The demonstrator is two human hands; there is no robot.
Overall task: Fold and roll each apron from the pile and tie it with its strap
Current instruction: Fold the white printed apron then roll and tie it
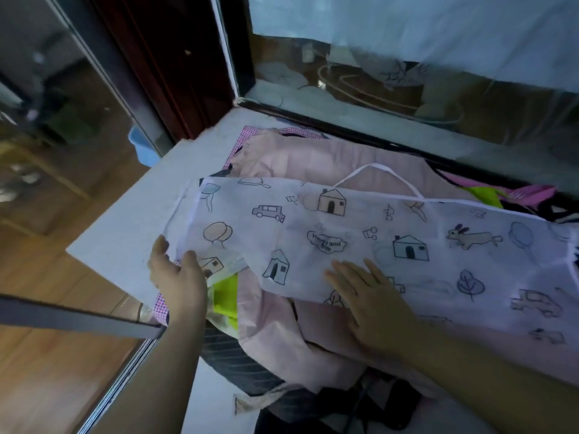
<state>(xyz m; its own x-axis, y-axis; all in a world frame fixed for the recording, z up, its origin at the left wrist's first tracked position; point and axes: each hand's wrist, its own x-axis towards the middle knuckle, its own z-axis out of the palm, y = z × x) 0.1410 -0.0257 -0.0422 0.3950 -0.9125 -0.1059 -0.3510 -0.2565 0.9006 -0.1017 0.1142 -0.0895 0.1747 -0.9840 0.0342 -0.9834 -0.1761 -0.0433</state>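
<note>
A white apron point(360, 233) printed with houses, cars and balloons lies folded into a long band across the pile. Its white strap point(376, 170) loops out at the far edge. My left hand point(178, 274) grips the band's left end, thumb on top and fingers curled round the edge. My right hand point(372, 296) lies flat with straight fingers on the band's near edge, pressing it down. Under it lies the pile: a pale pink apron point(313, 158), a dark striped one point(232, 358) and a pink checked one point(250, 133).
The pile sits on a white ledge point(125, 227) beside a window frame point(376, 133). A lime-green piece point(225, 296) shows under the left end. A wooden floor point(47, 339) lies below at left, past a metal rail point(78, 317).
</note>
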